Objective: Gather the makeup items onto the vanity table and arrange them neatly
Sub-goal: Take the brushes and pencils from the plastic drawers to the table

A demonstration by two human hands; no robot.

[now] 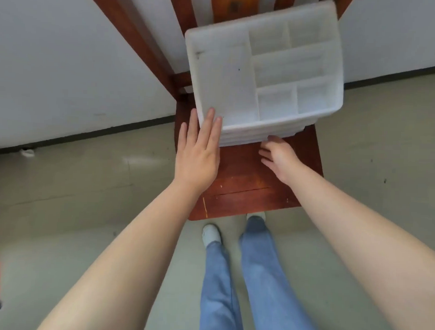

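Head view looks straight down on us standing before a reddish-brown wooden chair (245,190), where a white plastic organiser tray (229,86) sits on the seat, toward the chair's back. We see the tray divided into one long compartment on the left and several smaller ones on the right, and we can make out no makeup items in any of them. It seems to rest on more trays of the same kind, whose stacked rims show along the near edge. Our left hand (199,154) lies flat with the fingers straight and close together, the fingertips (209,115) touching the tray's near left corner. Our right hand (279,156) is relaxed, its fingers loosely spread, holding nothing, with the fingertips just at the near edge of the stack. Below the seat we see blue jeans (254,277) and pale shoes (211,235) on a greenish-grey floor (75,184).
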